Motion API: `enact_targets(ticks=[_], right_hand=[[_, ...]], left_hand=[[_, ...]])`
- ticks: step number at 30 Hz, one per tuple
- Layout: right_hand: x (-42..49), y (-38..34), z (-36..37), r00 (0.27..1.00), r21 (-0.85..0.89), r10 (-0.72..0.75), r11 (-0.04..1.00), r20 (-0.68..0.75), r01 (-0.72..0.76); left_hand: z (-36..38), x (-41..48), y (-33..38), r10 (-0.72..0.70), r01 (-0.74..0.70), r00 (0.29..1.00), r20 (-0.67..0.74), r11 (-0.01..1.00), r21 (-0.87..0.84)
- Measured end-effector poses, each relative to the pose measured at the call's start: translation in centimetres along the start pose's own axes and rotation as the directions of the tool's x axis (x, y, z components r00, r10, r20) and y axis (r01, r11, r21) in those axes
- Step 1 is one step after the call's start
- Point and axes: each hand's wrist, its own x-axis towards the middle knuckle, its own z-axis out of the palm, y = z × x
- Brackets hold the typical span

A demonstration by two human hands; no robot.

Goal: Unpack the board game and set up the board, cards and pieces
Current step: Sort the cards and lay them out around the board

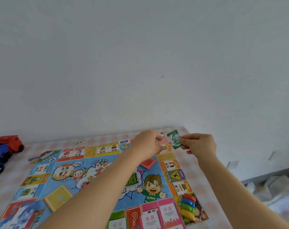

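Note:
A colourful paper game board point(97, 177) lies spread flat on the checked tablecloth. My right hand point(199, 143) pinches a green play-money note point(174, 140) over the board's far right corner. My left hand point(147, 144) grips a small stack of notes or cards point(162, 138), mostly hidden by its fingers. A red card deck point(148, 163) and a yellow card deck point(58, 198) lie on the board's blue centre. Red, blue, green and yellow pieces point(188, 205) sit stacked on the near right corner square. Two dice point(78, 143) rest beyond the board's far edge.
Red and blue toy vehicles point(3, 151) stand at the left edge of the table. A white wall rises right behind the table. White plastic wrapping point(272, 189) lies on the floor to the right, past the table edge.

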Motion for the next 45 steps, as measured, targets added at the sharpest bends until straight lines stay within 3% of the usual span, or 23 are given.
enact_targets(ticks=[9,13,19,24,27,29,31,34,41,45], right_hand=[[4.0,1.3,1.9,0.998,-0.156,0.067,0.985,-0.008,-0.068],[4.4,1.5,2.8,0.997,-0.213,0.07,0.974,-0.025,-0.073],[4.4,1.4,3.3,1.0,-0.299,0.007,0.954,-0.026,-0.015],[4.2,1.6,3.1,0.998,-0.179,0.029,0.983,-0.047,-0.037],[3.6,1.3,2.5,0.993,-0.149,-0.109,0.984,-0.041,0.102],[3.1,0.9,2.3,0.956,-0.319,-0.293,0.907,-0.008,0.275],[2.7,0.5,2.3,0.894,-0.534,-0.444,0.741,0.065,0.407],[2.5,0.5,2.4,0.87,-0.662,-0.463,0.6,0.171,0.449],[2.7,1.4,2.2,0.896,-0.594,-0.408,0.681,0.177,0.428],[2.7,1.4,1.6,0.93,-0.362,-0.36,0.86,0.067,0.359]], left_hand=[[2.3,3.4,-1.2,0.013,-0.041,0.989,0.146,0.981,0.188],[3.0,3.9,-1.8,0.035,-0.066,0.991,0.127,0.967,0.247],[3.2,4.0,-2.0,0.072,-0.098,0.991,0.113,0.964,0.245],[3.6,3.9,-1.9,0.097,-0.124,0.985,0.142,0.973,0.197],[3.4,4.0,-1.7,0.047,-0.047,0.999,-0.01,0.998,0.036],[3.0,4.3,-1.6,0.014,-0.019,0.992,-0.123,0.999,-0.043],[2.8,4.7,-1.3,0.03,-0.044,0.985,-0.168,0.996,-0.075],[3.6,5.1,-0.4,0.084,-0.092,0.99,-0.117,0.994,-0.06],[4.7,5.0,0.3,0.103,-0.104,0.991,-0.084,0.995,-0.004],[4.5,5.3,0.5,0.017,-0.041,0.989,-0.144,0.986,-0.164]])
